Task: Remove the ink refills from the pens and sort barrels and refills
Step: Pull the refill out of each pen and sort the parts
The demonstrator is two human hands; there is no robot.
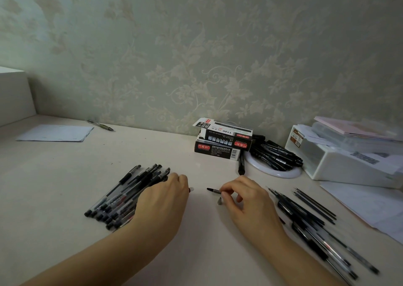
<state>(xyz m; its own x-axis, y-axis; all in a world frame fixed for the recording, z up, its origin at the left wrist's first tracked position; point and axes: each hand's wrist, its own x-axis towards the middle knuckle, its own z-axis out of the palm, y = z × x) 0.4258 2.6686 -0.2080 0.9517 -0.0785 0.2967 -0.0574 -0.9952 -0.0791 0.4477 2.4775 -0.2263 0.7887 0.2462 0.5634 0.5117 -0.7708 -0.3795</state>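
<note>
Both hands at the worktop's near middle, mid-disassembly of one pen.
Right hand (244, 200) pinches a dark pen part (213, 190); a small grey tip piece (219, 201) lies beneath. Left hand (168, 193) rests curled over the whole pens (128, 195), apparently gripping one. Refills (314, 205) and emptied barrels (327, 248) fan toward the right edge; bare worktop (196, 242) between the piles leaves working room.

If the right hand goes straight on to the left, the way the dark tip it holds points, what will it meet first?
Probably the left hand: the right hand pinches a small dark pen tip pointing at it across bare table. Depth is hard to judge.
</note>
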